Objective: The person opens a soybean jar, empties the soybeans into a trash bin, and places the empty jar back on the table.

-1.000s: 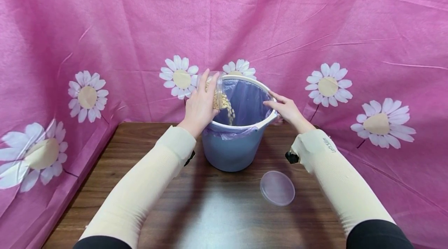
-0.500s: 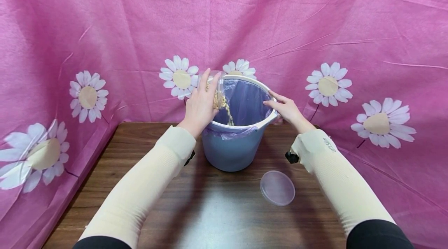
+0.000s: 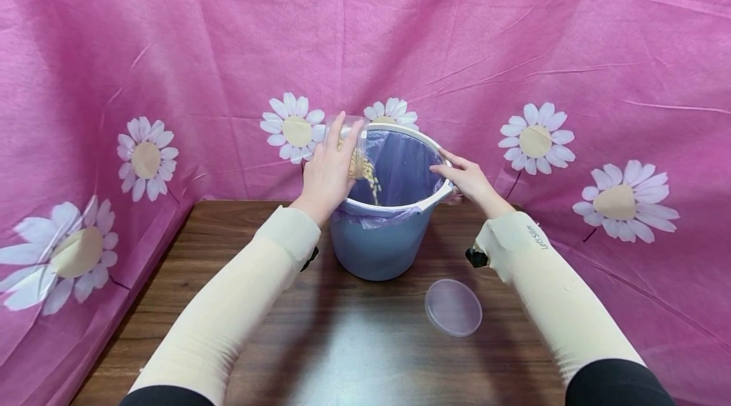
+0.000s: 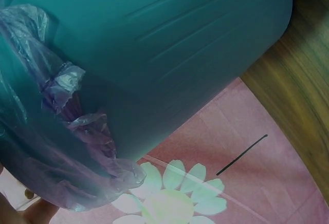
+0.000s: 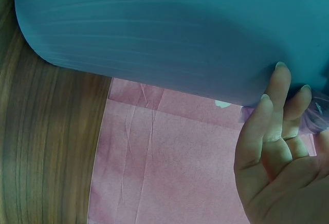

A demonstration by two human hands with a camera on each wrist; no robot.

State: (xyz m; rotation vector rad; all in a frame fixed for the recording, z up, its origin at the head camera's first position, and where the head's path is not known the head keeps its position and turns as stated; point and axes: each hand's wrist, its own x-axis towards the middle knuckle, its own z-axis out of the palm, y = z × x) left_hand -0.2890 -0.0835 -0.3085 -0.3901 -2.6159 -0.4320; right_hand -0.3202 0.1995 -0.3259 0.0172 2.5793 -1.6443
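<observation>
My left hand [image 3: 327, 174] grips a clear plastic jar [image 3: 360, 139], tipped on its side over the left part of a bin's rim. Pale yellow beans [image 3: 370, 179] spill from its mouth into the blue trash bin [image 3: 374, 250], which a purple bag [image 3: 402, 162] lines. On the opposite side, my right hand [image 3: 471, 181] holds the bin's white rim [image 3: 425, 136]. Seen from the right wrist, several fingers [image 5: 279, 88] lie against the bin's outer wall beside the folded bag edge. Only a bit of the left hand [image 4: 38, 212] shows in the left wrist view.
A round clear lid [image 3: 454, 307] lies flat on the brown wooden table [image 3: 354, 355], in front of the bin and to its right. Pink cloth [image 3: 468, 32] printed with white daisies hangs behind the table and along its sides.
Beans keep falling from the tipped jar, and the stream has altered a little in shape. Left hand and jar have shifted very slightly right; the right hand stays at the rim.
</observation>
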